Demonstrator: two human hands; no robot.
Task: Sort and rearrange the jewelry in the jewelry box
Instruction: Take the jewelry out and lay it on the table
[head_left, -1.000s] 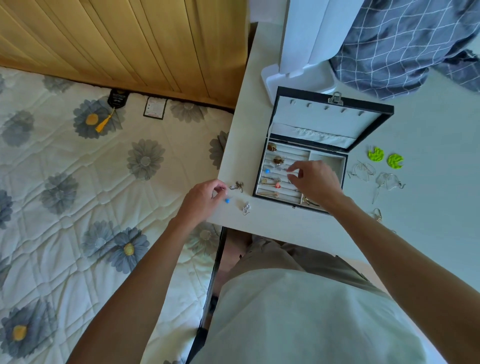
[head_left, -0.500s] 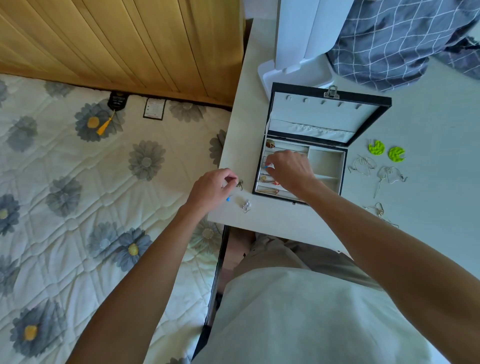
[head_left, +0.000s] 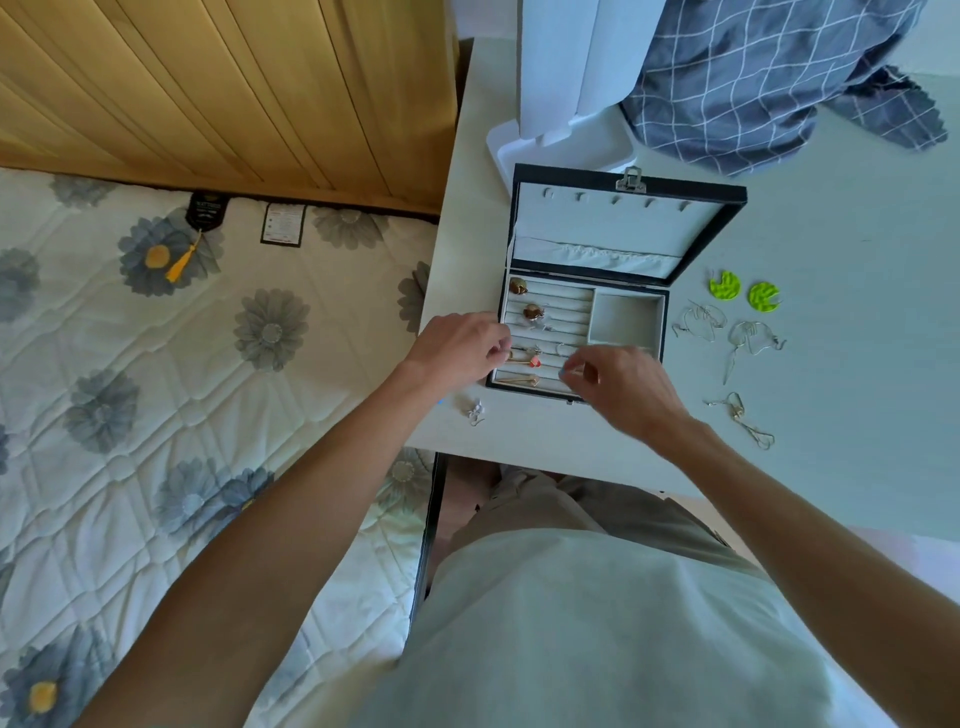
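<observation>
The person wears a pale, whitish top (head_left: 597, 634) that fills the view toward 6 o'clock, smooth and without any visible print or marking. Above it, toward 12 o'clock, a band of beige or khaki legwear (head_left: 613, 512) shows with a few soft folds. Both forearms are bare up to the frame's edge, and the left hand (head_left: 460, 348) and right hand (head_left: 618, 387) show no rings, watch or bracelet.
</observation>
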